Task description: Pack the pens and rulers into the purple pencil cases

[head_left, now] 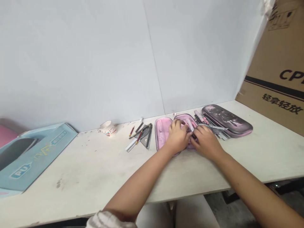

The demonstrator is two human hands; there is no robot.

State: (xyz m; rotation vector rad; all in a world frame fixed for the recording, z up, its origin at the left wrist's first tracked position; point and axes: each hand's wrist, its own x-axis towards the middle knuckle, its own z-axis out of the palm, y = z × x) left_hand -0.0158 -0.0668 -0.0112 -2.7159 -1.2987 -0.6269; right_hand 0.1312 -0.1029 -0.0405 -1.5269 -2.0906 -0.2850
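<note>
An open pink padded pencil case (161,133) lies on the white table (78,164), and my left hand (177,136) and my right hand (204,141) are bent over its middle. Their fingertips meet around a pale pink pen (190,125) and some dark items, and I cannot tell what either hand grips. Just beyond my right hand lie a pair of slim scissors (212,127) and a bunch of pens (199,117). Further right rests a dark grey-pink zip case (226,121).
Left of the hands lie loose pencils, a metal ruler and a set square in a heap (140,137). A tape roll (108,128) stands by the wall. A pale blue box (35,155) sits at the far left, a cardboard carton (273,69) at the right.
</note>
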